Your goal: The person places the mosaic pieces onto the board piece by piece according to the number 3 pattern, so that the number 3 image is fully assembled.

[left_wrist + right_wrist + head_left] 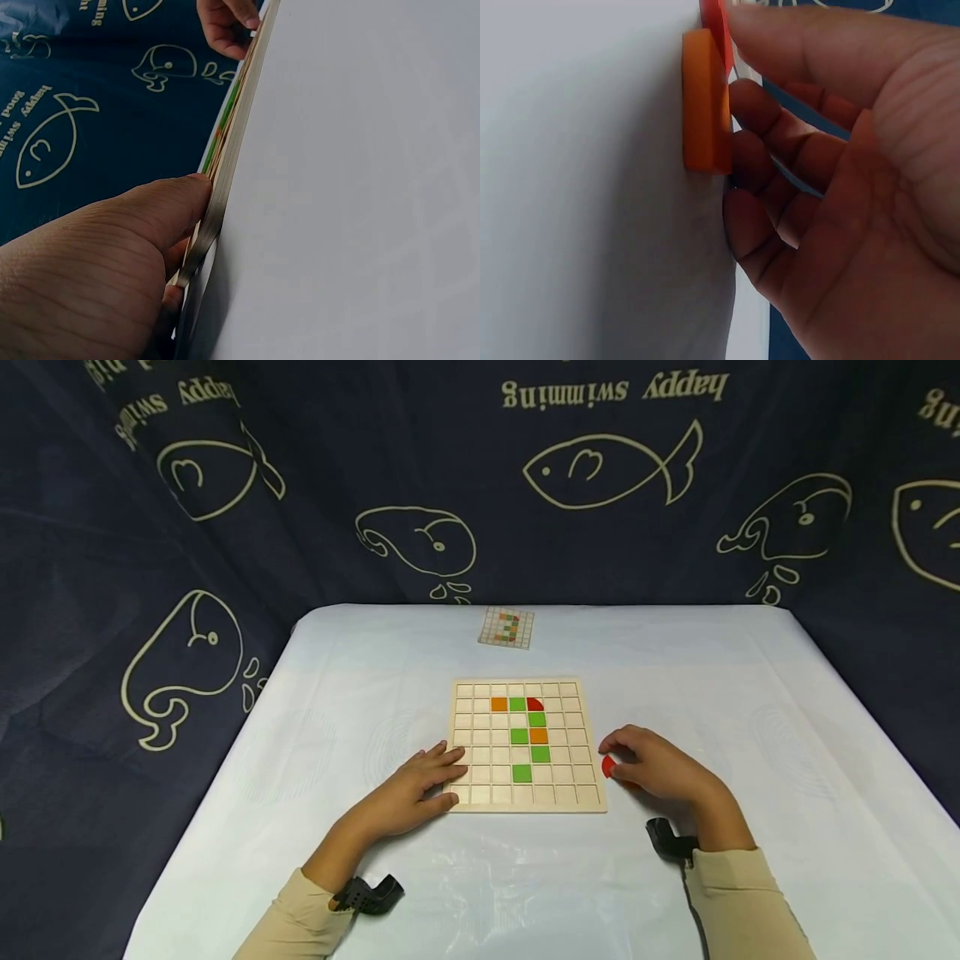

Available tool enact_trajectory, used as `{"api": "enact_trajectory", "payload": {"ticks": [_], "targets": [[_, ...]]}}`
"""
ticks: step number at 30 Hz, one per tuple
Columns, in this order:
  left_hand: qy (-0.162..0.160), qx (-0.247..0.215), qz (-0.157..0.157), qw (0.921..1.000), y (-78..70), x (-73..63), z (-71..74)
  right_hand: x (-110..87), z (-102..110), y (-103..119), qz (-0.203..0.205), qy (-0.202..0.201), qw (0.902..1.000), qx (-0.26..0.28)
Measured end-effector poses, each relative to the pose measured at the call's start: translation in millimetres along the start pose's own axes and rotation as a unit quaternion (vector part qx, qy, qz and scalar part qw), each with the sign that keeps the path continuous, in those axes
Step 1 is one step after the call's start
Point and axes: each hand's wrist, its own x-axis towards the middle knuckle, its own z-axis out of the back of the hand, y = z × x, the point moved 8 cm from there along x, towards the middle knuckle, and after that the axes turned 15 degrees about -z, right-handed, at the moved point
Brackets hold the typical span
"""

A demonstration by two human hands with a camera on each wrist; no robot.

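Observation:
A wooden grid board (482, 721) lies on the white table, with several green square tiles (522, 773), two orange square tiles (538, 736) and a red quarter-round tile (535, 704) in its cells. Spread fingers of my left hand (412, 789) rest on the board's left edge, the thumb near its lower corner. Just right of the board, my right hand (663, 767) is bent over a loose red tile with a curved edge (608, 767), pinching it between thumb and index finger. Beneath that hand, an orange tile (705, 105) lies close to the curled fingers.
Behind the board, a small pattern card (507, 627) shows a grid with coloured cells. A dark blue cloth with fish and whale drawings (600, 543) hangs beyond the table's far edge. Black camera mounts (367, 895) sit at both wrists.

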Motion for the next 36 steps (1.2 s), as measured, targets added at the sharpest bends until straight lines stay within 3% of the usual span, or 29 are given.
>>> {"api": "enact_trajectory", "payload": {"ticks": [9,19,36], "targets": [[0.0,0.0,0.0,1.0,0.5,-0.7,0.0,3.6,-1.7,-1.1,0.006,-0.011,0.9999,-0.004],[0.001,-0.001,0.006,1.0,1.1,-0.9,-0.5,6.4,-2.0,-5.1,-0.025,-0.011,0.9996,-0.006],[0.0,0.002,0.002,1.0,1.7,-0.4,-0.6,5.8,-1.6,-2.2,-0.013,-0.025,0.9994,-0.021]]}}
